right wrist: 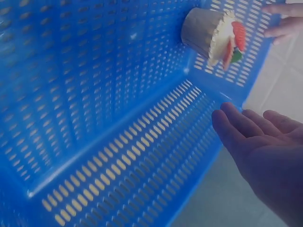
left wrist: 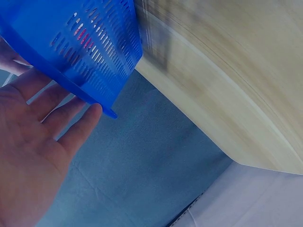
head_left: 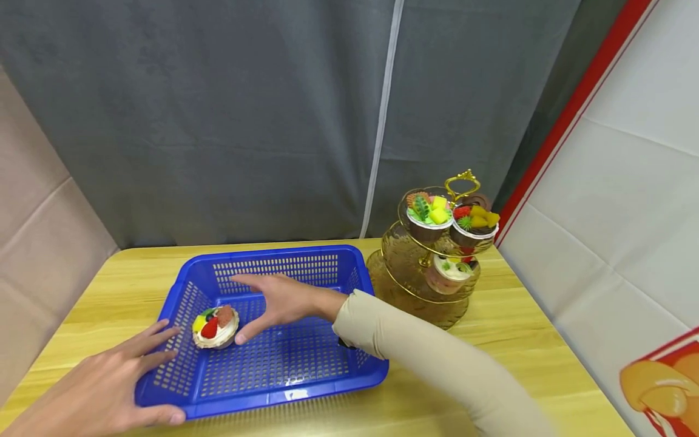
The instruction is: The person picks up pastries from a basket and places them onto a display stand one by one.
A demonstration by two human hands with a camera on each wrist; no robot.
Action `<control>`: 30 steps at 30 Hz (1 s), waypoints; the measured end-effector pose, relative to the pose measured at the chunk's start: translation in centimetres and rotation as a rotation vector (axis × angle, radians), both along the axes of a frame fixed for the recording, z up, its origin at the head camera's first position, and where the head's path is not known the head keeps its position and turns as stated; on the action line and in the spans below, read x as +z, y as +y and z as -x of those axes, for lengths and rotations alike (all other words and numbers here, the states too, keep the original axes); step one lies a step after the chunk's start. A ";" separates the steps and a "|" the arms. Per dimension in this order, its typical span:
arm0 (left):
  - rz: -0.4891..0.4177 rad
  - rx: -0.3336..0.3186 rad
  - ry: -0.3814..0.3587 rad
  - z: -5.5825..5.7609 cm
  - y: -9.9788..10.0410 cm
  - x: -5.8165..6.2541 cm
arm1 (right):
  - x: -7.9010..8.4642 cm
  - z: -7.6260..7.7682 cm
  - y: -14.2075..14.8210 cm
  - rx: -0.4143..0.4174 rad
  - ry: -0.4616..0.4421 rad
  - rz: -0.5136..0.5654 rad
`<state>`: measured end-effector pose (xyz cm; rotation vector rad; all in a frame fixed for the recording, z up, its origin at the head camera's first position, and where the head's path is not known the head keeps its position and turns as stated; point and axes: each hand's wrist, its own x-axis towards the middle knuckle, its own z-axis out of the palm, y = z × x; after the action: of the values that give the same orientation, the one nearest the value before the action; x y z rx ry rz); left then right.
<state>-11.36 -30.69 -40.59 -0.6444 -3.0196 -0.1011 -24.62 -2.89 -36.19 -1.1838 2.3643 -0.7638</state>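
Note:
A blue plastic basket [head_left: 322, 383] with slotted walls stands on the table. Inside, near its left wall, sits a cupcake [head_left: 222, 337] with white cream and fruit pieces on top; the right wrist view shows the pale side of its cup [right wrist: 201, 33]. My right hand [head_left: 286, 301] hovers over the basket, just right of the cupcake, thumb and fingers spread and holding nothing. My left hand [head_left: 109, 379] rests at the basket's left rim, its fingers extended over the edge. In the left wrist view, the fingers of that hand [left wrist: 33, 137] lie along the rim.
Right of the basket stands a tiered gold-rimmed stand [head_left: 401, 270]. Its top tier bears a green-topped cupcake [head_left: 428, 223] and a chocolate one [head_left: 474, 226]; a cream-topped cupcake [head_left: 449, 276] sits lower. A grey curtain [head_left: 246, 133] hangs behind the wooden table [head_left: 519, 340], with a white wall panel [head_left: 628, 212] at right.

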 end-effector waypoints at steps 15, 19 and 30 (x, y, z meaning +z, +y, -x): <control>-0.073 -0.078 0.125 -0.1 -0.2 -0.3 | -3.1 0.6 -3.3 0.025 0.061 -0.076; -0.087 -0.104 0.190 0.0 -0.5 -0.6 | -3.8 0.5 -4.1 0.022 0.056 -0.098; -0.069 -0.083 0.142 0.1 -0.5 -0.6 | -4.9 0.2 -5.7 0.036 0.131 -0.126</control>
<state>-11.48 -31.21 -41.18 -0.7374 -2.8406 -0.1545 -24.81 -8.60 -41.11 -1.2536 2.4494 -0.5321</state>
